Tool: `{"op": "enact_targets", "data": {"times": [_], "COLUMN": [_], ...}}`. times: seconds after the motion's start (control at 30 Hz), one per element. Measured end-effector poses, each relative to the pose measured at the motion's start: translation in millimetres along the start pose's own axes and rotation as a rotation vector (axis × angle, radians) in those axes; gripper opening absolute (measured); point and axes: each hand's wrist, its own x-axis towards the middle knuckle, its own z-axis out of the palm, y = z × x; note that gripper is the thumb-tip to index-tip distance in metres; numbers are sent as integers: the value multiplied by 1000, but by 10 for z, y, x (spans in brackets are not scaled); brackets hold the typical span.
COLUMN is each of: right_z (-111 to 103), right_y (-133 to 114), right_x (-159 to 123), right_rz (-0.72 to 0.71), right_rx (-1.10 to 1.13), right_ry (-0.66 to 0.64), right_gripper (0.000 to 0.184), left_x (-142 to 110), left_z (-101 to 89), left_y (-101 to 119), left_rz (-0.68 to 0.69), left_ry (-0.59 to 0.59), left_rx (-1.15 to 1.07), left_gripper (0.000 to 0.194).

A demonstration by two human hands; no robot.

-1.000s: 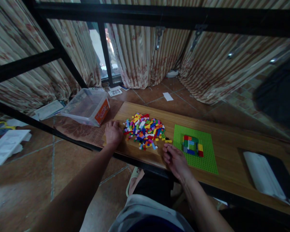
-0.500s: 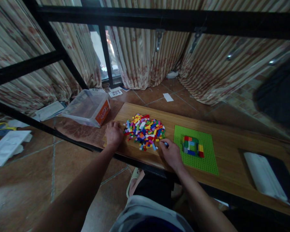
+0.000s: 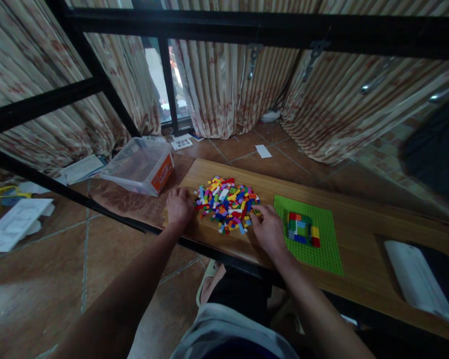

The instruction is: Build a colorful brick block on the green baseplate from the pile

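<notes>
A heap of small, many-coloured toy bricks [image 3: 226, 202] lies on the wooden tabletop [image 3: 209, 240]. My left hand [image 3: 179, 207] rests on the wood at the heap's left side, fingers loosely spread and holding nothing I can see. At the heap's right edge is my right hand [image 3: 269, 227], thumb and index finger apart near the loose bricks. Right of it lies a green baseplate [image 3: 327, 249], which bears a small ring-like brick build [image 3: 301, 239] in red, orange, green, blue and yellow.
A clear plastic box [image 3: 134, 169] with an orange label stands beyond my left hand on a brown mat [image 3: 142, 212]. Toward the right end of the table is a white and dark object [image 3: 419, 279]. A black metal frame [image 3: 224, 27] crosses in front of the curtains.
My right hand has shifted slightly up and onto the heap's right edge. The small dark blue brick seen at its fingertips before no longer shows there. My left hand stays in place.
</notes>
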Motion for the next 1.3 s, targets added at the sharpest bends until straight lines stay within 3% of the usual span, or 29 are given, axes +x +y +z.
{"op": "enact_targets", "data": {"times": [0.23,0.4,0.5,0.6,0.77,0.87,1.0,1.3], "right_z": [66,48,-27,-119,-339,-540,-803,-1070], "right_y": [25,17,-14,-47,-9,126,386,735], "right_x": [319,366,330,204,-203,-446,-666,-904], "right_rz": [-4,-3,9,67,320,473,621,701], "right_rx": [-259,-262,-121,202,910,1150,1240,1208], "right_ry": [-138,-214,-144,-67,-66,-27,82,223], "right_gripper": [35,34,33,32,31,34,33,26], "left_x": [0,13,22,29,42,50,59,65], "left_z": [-10,-5,-12,-19,-6,3,2,10], "left_y": [2,-7,-3,0,-14,-26,-32,-41], "left_rz": [18,8,7,19,11,14,39,57], "left_ry": [17,1,0,1,14,17,12,29], "left_rx": [-4,8,17,18,-1,-1,9,5], "left_gripper": [32,33,34,34,32,32,33,32]}}
